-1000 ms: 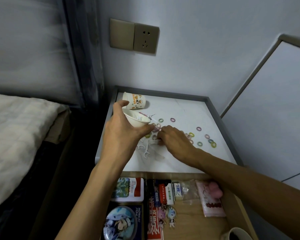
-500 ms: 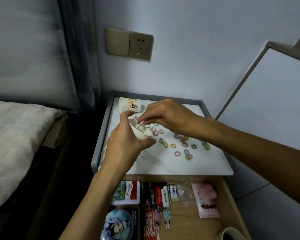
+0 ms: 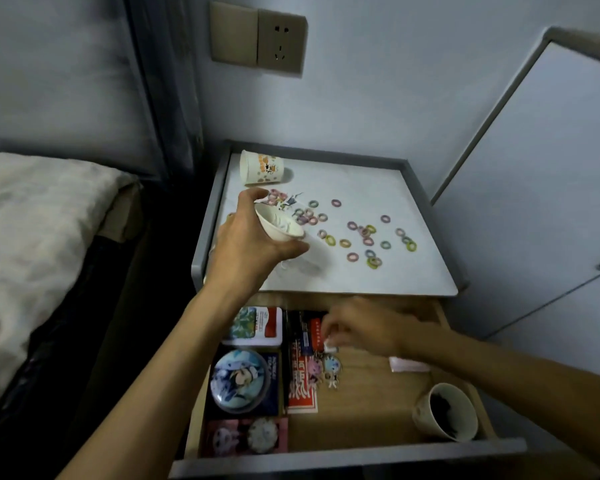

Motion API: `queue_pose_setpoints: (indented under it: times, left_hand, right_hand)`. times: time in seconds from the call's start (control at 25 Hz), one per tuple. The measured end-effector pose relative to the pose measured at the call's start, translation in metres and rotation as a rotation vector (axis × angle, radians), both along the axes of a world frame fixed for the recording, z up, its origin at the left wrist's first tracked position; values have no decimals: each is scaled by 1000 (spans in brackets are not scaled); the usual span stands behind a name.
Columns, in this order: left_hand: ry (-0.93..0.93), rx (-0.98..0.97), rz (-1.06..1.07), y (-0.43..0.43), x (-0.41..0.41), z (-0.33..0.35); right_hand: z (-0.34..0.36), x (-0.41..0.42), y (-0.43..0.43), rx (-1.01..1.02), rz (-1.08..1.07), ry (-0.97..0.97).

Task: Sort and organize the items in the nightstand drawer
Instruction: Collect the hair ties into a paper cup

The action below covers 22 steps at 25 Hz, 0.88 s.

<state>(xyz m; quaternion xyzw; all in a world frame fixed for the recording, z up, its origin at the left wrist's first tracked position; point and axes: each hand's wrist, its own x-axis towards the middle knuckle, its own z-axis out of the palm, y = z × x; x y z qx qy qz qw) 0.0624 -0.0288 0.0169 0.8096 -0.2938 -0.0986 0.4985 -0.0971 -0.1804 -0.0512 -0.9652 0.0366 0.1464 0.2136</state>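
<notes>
The left hand (image 3: pixel 253 247) sits mid-frame, a bit left of centre, with its fingers wrapped around a small white paper cup (image 3: pixel 280 226) that's tilted with the mouth facing up and right. There's something pale inside, can't make out what. It's held just above the white nightstand top (image 3: pixel 371 275).

On that top, toward the upper middle of the frame, a second white paper cup with orange cartoon print (image 3: pixel 262 167) lies on its side near the back left corner. A bunch of little pastel hair-tie rings (image 3: pixel 368 233) are scattered all over the surface to the right of the held cup.

Lower in the frame the light wooden drawer (image 3: pixel 371 424) is pulled open. The right hand (image 3: pixel 364 329) is down inside it, at centre right, fingertips pinched on a small white thing (image 3: pixel 330 347), too small to say what it is.

In the drawer's left part:
- a red, green and white flat tin (image 3: pixel 257 326) at the back
- a dark box with a round blue anime badge (image 3: pixel 245 381) below it
- a pink card packet (image 3: pixel 245 436) at the front
- a red and dark printed pack (image 3: pixel 302 382) in the middle
- little cartoon figure keychains (image 3: pixel 323 368) just under the right hand

At the lower right, in the drawer's front right corner, a white paper cup holding something dark (image 3: pixel 445 410) is leaning.
</notes>
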Motion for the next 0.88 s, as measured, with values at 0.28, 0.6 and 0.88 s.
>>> queue_pose_setpoints:
  times: [0.28, 0.6, 0.88]
  left_hand:
    - [-19, -12, -31, 7, -9, -1]
    - [1, -8, -23, -1, -7, 1]
    - [45, -48, 19, -4, -3, 12]
  right_hand:
    - [-83, -32, 21, -211, 30, 38]
    - [-90, -29, 16, -199, 69, 8]
    - [26, 3, -21, -154, -211, -460]
